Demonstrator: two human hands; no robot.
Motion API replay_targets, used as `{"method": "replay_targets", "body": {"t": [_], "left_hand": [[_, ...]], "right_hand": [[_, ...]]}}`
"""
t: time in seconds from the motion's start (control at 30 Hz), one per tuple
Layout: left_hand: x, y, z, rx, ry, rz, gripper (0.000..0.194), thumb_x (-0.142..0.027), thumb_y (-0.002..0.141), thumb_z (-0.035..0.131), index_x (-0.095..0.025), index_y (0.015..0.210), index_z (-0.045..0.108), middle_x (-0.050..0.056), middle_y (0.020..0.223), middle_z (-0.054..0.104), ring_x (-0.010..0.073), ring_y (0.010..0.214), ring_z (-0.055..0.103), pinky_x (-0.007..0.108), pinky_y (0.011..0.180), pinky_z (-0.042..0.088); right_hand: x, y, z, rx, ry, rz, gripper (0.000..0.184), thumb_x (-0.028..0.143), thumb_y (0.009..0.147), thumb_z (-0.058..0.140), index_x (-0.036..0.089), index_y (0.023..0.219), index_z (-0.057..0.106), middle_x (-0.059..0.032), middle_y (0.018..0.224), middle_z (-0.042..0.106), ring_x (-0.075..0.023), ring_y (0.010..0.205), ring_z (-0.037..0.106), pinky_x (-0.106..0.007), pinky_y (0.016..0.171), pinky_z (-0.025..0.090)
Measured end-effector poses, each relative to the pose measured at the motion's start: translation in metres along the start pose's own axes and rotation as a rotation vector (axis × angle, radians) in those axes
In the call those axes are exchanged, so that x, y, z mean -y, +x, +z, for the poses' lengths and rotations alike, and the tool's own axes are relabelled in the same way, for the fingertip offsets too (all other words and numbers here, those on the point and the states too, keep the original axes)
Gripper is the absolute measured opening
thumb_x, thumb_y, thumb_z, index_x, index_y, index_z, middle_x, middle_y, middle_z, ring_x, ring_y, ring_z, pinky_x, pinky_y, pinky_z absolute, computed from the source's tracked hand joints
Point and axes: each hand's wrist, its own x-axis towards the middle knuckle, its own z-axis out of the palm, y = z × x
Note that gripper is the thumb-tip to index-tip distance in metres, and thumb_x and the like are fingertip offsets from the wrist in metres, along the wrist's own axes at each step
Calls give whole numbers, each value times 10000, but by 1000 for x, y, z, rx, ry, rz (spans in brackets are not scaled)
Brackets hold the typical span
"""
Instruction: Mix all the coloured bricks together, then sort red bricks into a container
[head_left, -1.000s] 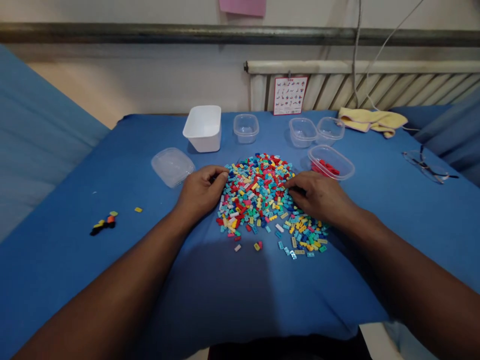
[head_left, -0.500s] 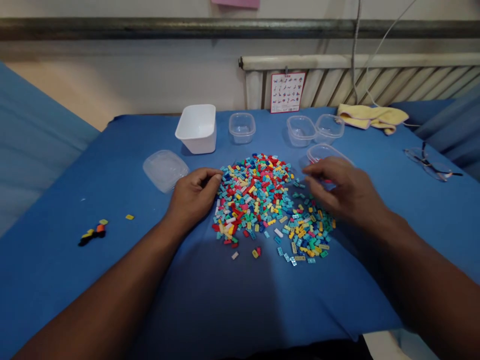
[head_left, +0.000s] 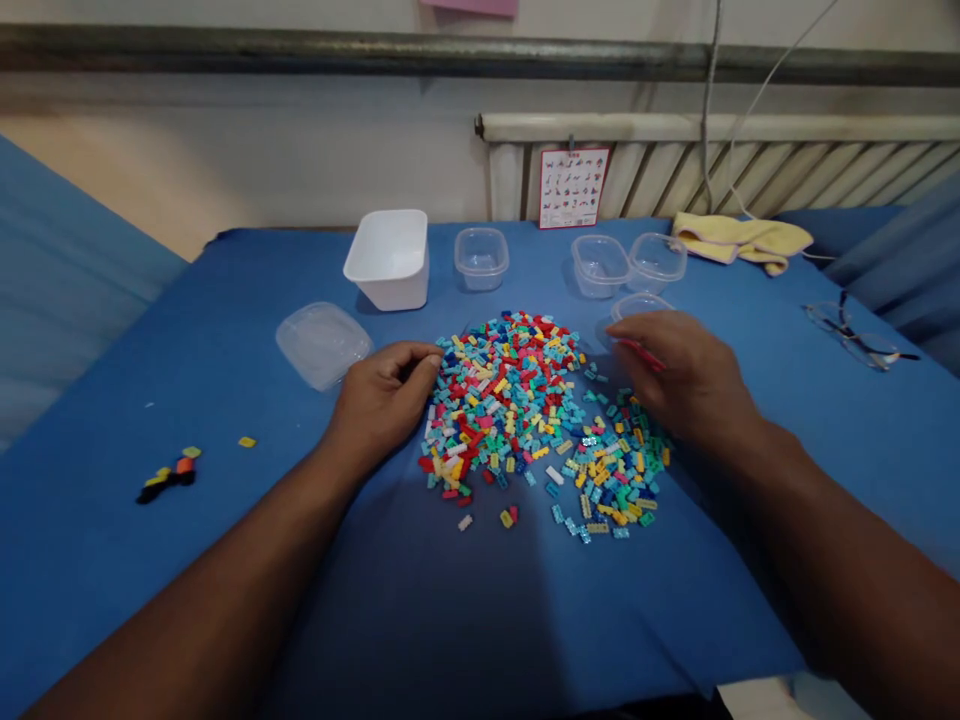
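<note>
**Tight quarters on the right, where a spill looks the likeliest trouble**

The main risk sits with the right hand (head_left: 679, 380), which covers much of the low clear container (head_left: 637, 303). With the view partly blocked, a knuckle could catch the rim and tip or shift it. Small pieces could also slip from the fingertips and drop outside. Nearby, the wrist is close to the loose cluster (head_left: 619, 475), so a low sweep might scatter those pieces or push them into the main pile (head_left: 510, 395); only a narrow, littered gap parts the two. The left hand (head_left: 386, 395) could start a small slide if it pressed into the pile's edge.

The main pile of coloured bricks lies between the hands, in the middle of the bench (head_left: 420, 590). The left hand rests at its left edge, fingers curled and thumb close to the forefinger; I cannot tell whether a brick is pinched there. The right hand is apart from the pile, off to its right and just beyond the cluster. Its thumb and forefinger are set narrowly apart, with red (head_left: 642, 352) showing between them; whether those are bricks gripped or bricks inside the container cannot be told.
</note>
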Motion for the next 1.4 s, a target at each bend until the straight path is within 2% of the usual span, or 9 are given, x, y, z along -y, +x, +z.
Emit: {"method": "replay_targets", "body": {"t": [0.07,0.17,0.33,0.5,0.73,0.9,1.17,1.27,1.4], "left_hand": [[-1,0,0,-2,0,-5,275,-422,978,653,-278,1073,868,7,995,843,237,926,767,356,880,632],[-2,-1,0,0,-10,-12,269,-414,984,655,-273,1074,865,10,987,840,228,906,762,358,878,630],[-1,-3,0,2,-11,-5,269,-400,992,652,-263,1084,865,12,1016,845,234,949,767,361,896,628],[1,-2,0,10,-8,-1,262,-397,999,653,-267,1075,868,10,1026,850,229,962,772,352,886,622],[-1,-1,-1,17,-8,-17,271,-400,1000,659,-255,1087,870,14,1031,850,212,949,770,320,883,618],[0,-1,-1,3,-25,-17,269,-404,990,666,-248,1072,870,11,1008,846,211,943,770,311,880,609],[-2,-2,-3,7,-26,-33,269,-421,986,675,-254,1069,868,8,1010,845,214,944,768,299,881,611],[-2,-3,-3,0,-33,-50,280,-437,981,679,-252,1074,868,12,1014,847,218,945,770,301,881,615],[0,-3,-3,8,-26,-49,292,-455,980,681,-253,1077,869,18,1034,850,226,972,775,310,893,624]], "right_hand": [[12,3,14,119,83,-80,299,236,1093,604,235,1357,745,-141,1316,815,-335,1221,759,-523,1083,593],[16,7,32,217,104,-84,340,213,1106,557,224,1400,727,-143,1365,800,-333,1254,749,-529,1095,590],[4,12,41,197,95,-30,310,164,1060,580,212,1298,772,-135,1257,820,-325,1166,765,-508,1036,601],[2,12,42,174,105,-70,252,141,1052,607,218,1189,804,-113,1173,824,-293,1080,768,-460,971,606],[1,12,45,220,48,-84,262,170,1093,593,209,1209,825,-124,1106,827,-302,1000,760,-444,886,590],[5,11,38,234,29,-83,212,223,1113,609,211,1163,815,-117,1097,824,-303,996,756,-441,876,582],[10,5,9,100,-70,-62,225,321,1122,608,207,1183,791,-119,1066,819,-307,973,753,-447,853,576],[3,3,-7,21,-92,3,241,347,1113,616,209,1190,798,-118,1081,825,-308,992,759,-441,855,576],[-20,1,-25,-109,-181,144,253,407,1085,652,223,1138,817,-128,1075,822,-329,1023,753,-463,882,574]]}}
